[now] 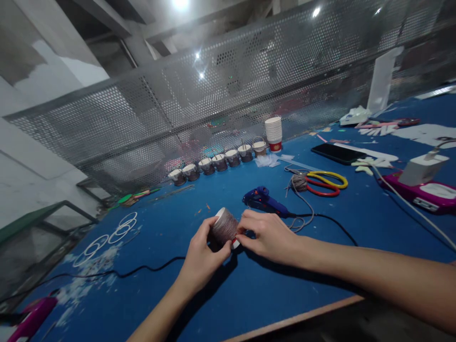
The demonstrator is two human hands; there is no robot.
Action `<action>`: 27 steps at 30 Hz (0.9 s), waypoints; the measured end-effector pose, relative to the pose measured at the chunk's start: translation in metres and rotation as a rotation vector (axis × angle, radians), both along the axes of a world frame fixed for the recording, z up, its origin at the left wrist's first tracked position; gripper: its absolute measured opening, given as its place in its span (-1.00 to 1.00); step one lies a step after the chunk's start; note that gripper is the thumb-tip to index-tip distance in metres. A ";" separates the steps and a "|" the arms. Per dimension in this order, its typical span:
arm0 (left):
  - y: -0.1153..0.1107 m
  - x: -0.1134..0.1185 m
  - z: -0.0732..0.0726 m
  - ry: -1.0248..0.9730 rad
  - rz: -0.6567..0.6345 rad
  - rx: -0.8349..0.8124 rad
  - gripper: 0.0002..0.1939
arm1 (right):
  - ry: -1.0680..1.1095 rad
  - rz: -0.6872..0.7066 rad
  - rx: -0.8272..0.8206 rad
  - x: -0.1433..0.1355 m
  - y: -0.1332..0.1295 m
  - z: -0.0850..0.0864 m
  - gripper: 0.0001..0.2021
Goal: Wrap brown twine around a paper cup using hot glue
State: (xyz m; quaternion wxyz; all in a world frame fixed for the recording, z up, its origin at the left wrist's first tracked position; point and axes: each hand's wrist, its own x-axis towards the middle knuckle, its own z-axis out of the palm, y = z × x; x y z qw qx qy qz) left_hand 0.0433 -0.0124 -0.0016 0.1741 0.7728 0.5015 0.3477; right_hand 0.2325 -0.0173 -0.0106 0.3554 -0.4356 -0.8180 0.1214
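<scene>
A paper cup point(225, 225) wound with grey-brown cord lies tilted between my hands, a strip of its red and white surface bare near one end. My left hand point(204, 259) is closed around it, thumb on the near side and fingers at the far rim. Against the cup's right side, my right hand point(269, 235) has its thumb and index finger pinched at the cord; the exact strand is hard to see. Just beyond that hand rests a blue glue gun point(265, 201). Loose cord trails from a small ball of grey cord point(299, 182) toward my right hand.
Several cord-wrapped cups point(219, 163) stand in a row at the back, beside stacked paper cups point(273, 133). To the right lie red-and-yellow-handled scissors point(327, 184), a phone point(338, 153) and a purple power strip point(420, 192). White rings point(121, 229) and a black cable point(124, 275) are left.
</scene>
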 end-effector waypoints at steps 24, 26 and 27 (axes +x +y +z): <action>0.022 -0.014 -0.002 -0.413 0.277 0.145 -0.54 | 0.452 -0.292 0.101 0.076 0.045 0.034 -0.79; 0.022 -0.016 -0.003 -0.411 0.269 0.160 -0.53 | 0.258 -0.302 -0.194 0.075 0.057 0.028 -0.73; 0.022 -0.016 -0.004 -0.408 0.266 0.159 -0.53 | 0.188 -0.281 -0.316 0.074 0.061 0.025 -0.66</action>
